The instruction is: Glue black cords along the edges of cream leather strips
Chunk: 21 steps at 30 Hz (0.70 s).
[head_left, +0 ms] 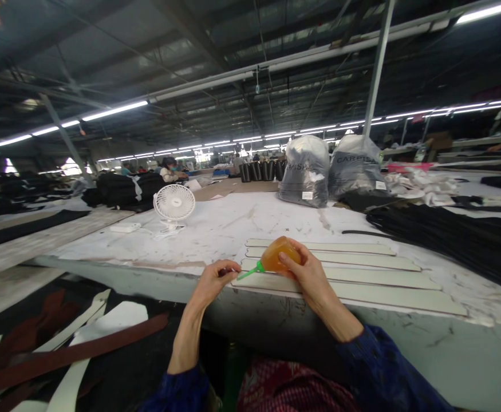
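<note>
In my right hand [304, 269] is a squeeze bottle [278, 254] of amber liquid, tilted so that its green nozzle [250, 270] points down and left. The nozzle tip is close to the left ends of several long pale strips with dark edges [383, 278], lying side by side near the table's front edge. My left hand [213, 283] is beside the tip, thumb and forefinger pinched together by the strip ends. Whatever those fingers hold is too small to make out.
A white fan [174, 203] and a white box with a cable [125, 227] stand at the back left of the white-covered table [233, 217]. Behind are filled plastic bags [306, 171]. Black strips [448, 240] lie right; brown and pale scraps [104, 349] lie lower left.
</note>
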Each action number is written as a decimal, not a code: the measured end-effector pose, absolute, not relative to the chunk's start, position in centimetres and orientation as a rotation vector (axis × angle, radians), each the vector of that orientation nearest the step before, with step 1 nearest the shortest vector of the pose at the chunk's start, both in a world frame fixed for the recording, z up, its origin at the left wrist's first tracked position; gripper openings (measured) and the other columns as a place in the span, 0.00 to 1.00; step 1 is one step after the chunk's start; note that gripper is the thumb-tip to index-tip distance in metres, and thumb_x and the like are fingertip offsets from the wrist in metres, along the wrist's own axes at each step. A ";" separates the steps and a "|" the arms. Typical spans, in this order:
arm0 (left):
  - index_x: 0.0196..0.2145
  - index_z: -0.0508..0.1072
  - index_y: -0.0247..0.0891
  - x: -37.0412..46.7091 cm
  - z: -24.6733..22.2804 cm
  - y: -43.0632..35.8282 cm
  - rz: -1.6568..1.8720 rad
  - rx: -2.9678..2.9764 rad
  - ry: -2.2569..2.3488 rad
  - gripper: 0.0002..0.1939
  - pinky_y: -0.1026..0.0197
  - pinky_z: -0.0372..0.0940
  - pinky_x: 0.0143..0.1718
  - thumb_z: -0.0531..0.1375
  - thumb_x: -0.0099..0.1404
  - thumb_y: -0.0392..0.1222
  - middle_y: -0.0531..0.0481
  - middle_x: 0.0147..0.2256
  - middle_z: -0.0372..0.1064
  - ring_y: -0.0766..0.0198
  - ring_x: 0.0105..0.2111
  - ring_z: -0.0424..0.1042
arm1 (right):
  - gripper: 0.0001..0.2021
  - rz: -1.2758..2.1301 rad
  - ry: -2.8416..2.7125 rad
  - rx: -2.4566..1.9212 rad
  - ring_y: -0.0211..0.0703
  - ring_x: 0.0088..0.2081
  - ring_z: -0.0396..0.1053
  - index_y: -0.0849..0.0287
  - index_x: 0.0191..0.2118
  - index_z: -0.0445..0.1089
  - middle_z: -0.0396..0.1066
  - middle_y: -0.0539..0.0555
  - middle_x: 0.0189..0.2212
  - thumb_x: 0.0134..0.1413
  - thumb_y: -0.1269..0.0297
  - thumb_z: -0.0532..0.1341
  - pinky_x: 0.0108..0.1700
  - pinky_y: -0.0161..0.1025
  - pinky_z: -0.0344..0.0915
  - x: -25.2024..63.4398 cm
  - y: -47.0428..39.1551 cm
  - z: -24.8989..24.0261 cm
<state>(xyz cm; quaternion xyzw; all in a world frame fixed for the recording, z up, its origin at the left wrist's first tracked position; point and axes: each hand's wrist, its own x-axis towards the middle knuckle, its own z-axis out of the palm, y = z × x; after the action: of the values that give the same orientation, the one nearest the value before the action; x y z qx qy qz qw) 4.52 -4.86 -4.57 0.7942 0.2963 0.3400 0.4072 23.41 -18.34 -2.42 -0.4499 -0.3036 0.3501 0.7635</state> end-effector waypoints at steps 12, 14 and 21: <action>0.32 0.78 0.38 4.6 -4.4 -5.0 0.848 1.983 0.743 0.09 0.62 0.57 0.32 0.62 0.52 0.42 0.50 0.30 0.74 0.63 0.28 0.65 | 0.31 0.659 -0.767 -1.002 0.50 0.47 0.70 0.56 0.49 0.66 0.72 0.53 0.44 0.35 0.58 0.71 0.51 0.49 0.67 22.6 -17.1 -3.0; 0.31 0.78 0.38 4.6 -4.3 -5.0 0.852 1.985 0.743 0.09 0.62 0.57 0.32 0.62 0.52 0.42 0.50 0.30 0.74 0.63 0.27 0.64 | 0.31 0.653 -0.777 -1.008 0.50 0.46 0.70 0.56 0.49 0.66 0.72 0.53 0.44 0.35 0.58 0.71 0.51 0.49 0.66 22.5 -17.1 -3.0; 0.32 0.77 0.38 4.6 -4.7 -4.7 0.847 1.990 0.730 0.08 0.62 0.57 0.32 0.62 0.53 0.41 0.50 0.30 0.74 0.63 0.28 0.65 | 0.29 0.606 -0.859 -1.020 0.49 0.45 0.69 0.55 0.49 0.66 0.71 0.53 0.44 0.36 0.59 0.70 0.50 0.47 0.66 22.4 -17.4 -2.7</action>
<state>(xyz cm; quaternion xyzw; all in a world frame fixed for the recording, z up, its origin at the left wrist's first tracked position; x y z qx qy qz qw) 4.56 -4.71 -4.68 0.7925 0.2909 0.3374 0.4165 22.37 -17.43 -2.70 -0.4657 -0.3919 0.2768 0.7436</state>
